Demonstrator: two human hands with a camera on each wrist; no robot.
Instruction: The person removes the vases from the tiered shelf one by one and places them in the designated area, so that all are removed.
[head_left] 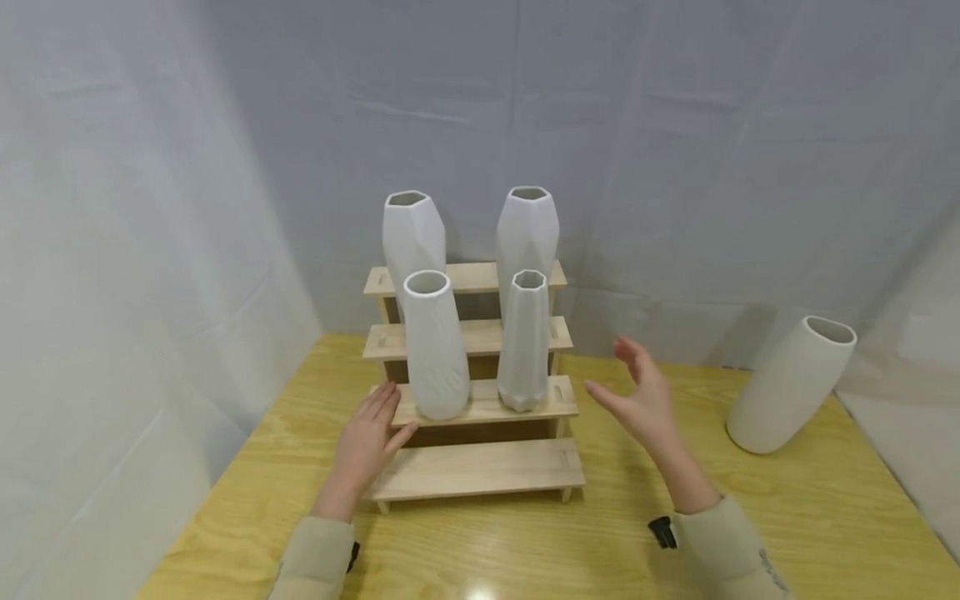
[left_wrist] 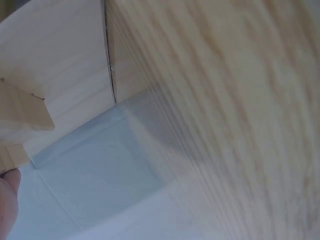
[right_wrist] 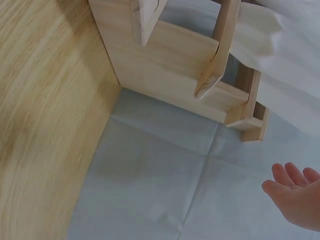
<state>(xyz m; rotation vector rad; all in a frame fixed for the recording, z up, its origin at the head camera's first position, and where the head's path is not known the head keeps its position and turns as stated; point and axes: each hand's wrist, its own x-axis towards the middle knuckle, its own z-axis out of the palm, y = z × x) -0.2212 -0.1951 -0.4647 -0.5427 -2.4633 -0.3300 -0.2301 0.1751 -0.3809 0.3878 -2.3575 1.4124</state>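
My left hand (head_left: 367, 442) rests at the left end of the second step from the bottom of a wooden tiered stand (head_left: 480, 471), fingers extended and thumb apart. On that step stand a round-mouthed white vase (head_left: 437, 358), close by my left fingers, and a narrower fluted white vase (head_left: 525, 350). Behind them rise two faceted white vases, one at left (head_left: 414, 229) and one at right (head_left: 528, 225), their bases hidden. My right hand (head_left: 645, 404) hovers right of the stand, thumb and fingers spread, holding nothing. In the right wrist view its fingers (right_wrist: 292, 177) are loosely bent.
Another white vase (head_left: 791, 387) is on the wooden table (head_left: 262, 500) at the far right, looking slanted in the head view. Pale cloth sheets (head_left: 675, 167) hang behind and at both sides. Dark clips or straps (head_left: 662, 532) show by the sleeves.
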